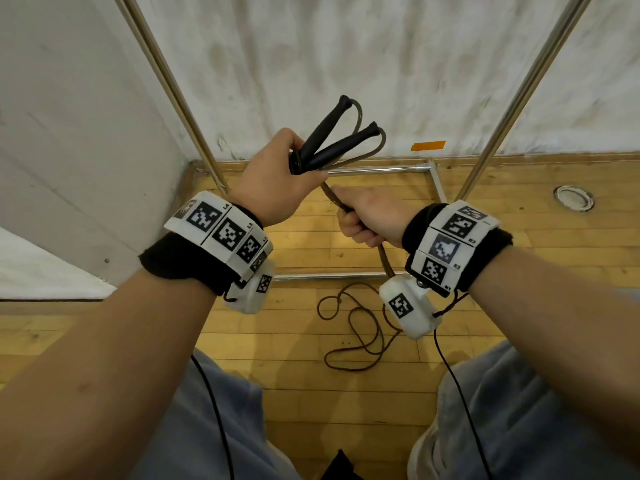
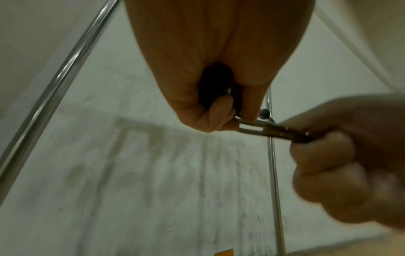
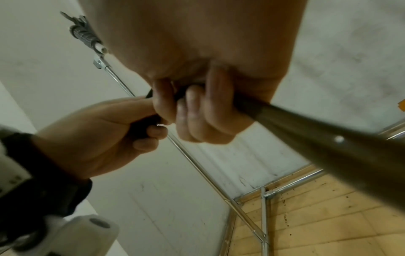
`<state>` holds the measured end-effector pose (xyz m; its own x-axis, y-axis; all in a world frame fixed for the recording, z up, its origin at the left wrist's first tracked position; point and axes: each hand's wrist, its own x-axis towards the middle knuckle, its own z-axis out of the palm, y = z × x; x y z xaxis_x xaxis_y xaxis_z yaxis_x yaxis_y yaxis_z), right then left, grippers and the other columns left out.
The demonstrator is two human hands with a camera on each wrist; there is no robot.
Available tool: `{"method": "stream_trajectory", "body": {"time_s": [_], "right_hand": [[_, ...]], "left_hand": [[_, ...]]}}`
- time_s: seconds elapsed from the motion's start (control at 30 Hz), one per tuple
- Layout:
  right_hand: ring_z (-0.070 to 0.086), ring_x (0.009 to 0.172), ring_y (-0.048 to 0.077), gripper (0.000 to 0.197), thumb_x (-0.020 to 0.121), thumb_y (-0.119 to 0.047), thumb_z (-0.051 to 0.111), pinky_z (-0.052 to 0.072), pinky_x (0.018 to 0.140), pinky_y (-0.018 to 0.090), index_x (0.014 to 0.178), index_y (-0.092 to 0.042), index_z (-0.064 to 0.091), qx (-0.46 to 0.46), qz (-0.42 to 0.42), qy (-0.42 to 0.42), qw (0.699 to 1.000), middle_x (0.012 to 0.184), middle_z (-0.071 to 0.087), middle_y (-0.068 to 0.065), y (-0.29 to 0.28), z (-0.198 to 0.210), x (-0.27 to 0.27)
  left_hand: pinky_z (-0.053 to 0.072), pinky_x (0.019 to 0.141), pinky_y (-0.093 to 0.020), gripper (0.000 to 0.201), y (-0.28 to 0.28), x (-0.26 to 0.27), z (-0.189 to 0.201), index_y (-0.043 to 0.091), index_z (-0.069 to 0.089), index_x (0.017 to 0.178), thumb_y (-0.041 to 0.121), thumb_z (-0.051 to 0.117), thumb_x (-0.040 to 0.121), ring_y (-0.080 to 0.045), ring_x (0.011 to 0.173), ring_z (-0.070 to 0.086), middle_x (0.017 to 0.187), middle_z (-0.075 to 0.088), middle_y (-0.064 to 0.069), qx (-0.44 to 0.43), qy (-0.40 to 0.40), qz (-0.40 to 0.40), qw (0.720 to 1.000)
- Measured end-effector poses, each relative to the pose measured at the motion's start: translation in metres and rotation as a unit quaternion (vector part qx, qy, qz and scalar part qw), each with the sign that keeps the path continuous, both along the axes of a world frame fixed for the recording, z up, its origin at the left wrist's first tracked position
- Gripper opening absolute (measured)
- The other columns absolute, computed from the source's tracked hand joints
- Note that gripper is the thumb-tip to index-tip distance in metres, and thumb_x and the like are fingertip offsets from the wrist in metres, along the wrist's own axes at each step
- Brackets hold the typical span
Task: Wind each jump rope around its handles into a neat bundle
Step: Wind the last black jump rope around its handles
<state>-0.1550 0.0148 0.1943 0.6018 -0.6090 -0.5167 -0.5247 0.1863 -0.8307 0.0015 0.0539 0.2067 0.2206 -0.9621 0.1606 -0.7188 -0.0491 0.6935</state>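
Fingers of the left hand curl round the lower ends of two black handles, which fan apart upward in a V above the fist. From each handle's top a brown rope bends over and runs back down past the left hand into the right hand, just below and beside the left. The right hand is closed in a fist round the rope, both strands passing through it side by side as the left wrist view shows. Below the right fist the rope drops to the wooden floor and lies there in loose loops between the person's knees. A metal frame stands on the floor against the white wall.
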Motion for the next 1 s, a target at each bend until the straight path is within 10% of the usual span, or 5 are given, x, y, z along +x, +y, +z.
{"method": "stream_trajectory", "body": {"time_s": [0.4, 0.5, 0.67, 0.87, 1.0], "right_hand": [[0.037, 0.042, 0.005, 0.045, 0.094, -0.05, 0.042, 0.032, 0.055, 0.023, 0.063, -0.018, 0.049, -0.241, 0.006, 0.011, 0.97, 0.05, 0.043, -0.009, 0.001, 0.002, -0.013], [0.042, 0.061, 0.001, 0.017, 0.096, -0.037, 0.045, 0.03, 0.057, 0.022, 0.092, -0.022, 0.052, -0.317, -0.034, 0.012, 0.948, 0.07, 0.045, -0.014, -0.001, -0.006, -0.013], [0.055, 0.072, 0.016, 0.021, 0.099, -0.03, 0.041, 0.042, 0.063, 0.029, 0.094, -0.021, 0.059, -0.376, -0.013, 0.101, 0.921, 0.078, 0.06, -0.002, -0.002, -0.012, -0.007], [0.049, 0.054, 0.013, 0.031, 0.101, -0.026, 0.036, 0.042, 0.057, 0.025, 0.08, -0.015, 0.056, -0.06, -0.046, -0.105, 0.992, 0.06, 0.049, -0.003, 0.014, -0.009, 0.009], [0.039, 0.054, 0.007, 0.037, 0.101, -0.034, 0.033, 0.029, 0.055, 0.023, 0.072, -0.022, 0.053, -0.279, -0.031, -0.037, 0.959, 0.059, 0.043, -0.01, 0.015, -0.006, 0.008]], "left_hand": [[0.054, 0.062, -0.038, 0.035, -0.004, -0.002, -0.011, 0.013, 0.05, 0.111, 0.045, 0.045, 0.097, -0.025, 0.07, 0.063, 0.084, 0.065, -0.007, 0.017, -0.064, 0.029, 0.997], [0.046, 0.055, -0.028, 0.03, -0.006, -0.002, -0.009, 0.016, 0.05, 0.107, 0.044, 0.046, 0.096, -0.018, 0.071, 0.061, 0.082, 0.064, -0.002, -0.009, -0.031, 0.054, 0.998], [0.046, 0.052, -0.027, 0.021, -0.001, -0.019, 0.0, 0.021, 0.048, 0.096, 0.042, 0.049, 0.095, -0.014, 0.064, 0.06, 0.073, 0.061, 0.003, -0.082, 0.025, 0.033, 0.996], [0.039, 0.047, -0.01, 0.02, -0.004, -0.017, 0.005, 0.021, 0.054, 0.097, 0.04, 0.054, 0.093, 0.003, 0.056, 0.052, 0.068, 0.056, 0.01, -0.147, 0.032, 0.048, 0.987], [0.032, 0.046, -0.012, 0.032, -0.009, 0.011, -0.005, 0.016, 0.058, 0.107, 0.044, 0.054, 0.093, 0.002, 0.059, 0.047, 0.068, 0.048, 0.015, -0.103, -0.09, 0.088, 0.987]]}}
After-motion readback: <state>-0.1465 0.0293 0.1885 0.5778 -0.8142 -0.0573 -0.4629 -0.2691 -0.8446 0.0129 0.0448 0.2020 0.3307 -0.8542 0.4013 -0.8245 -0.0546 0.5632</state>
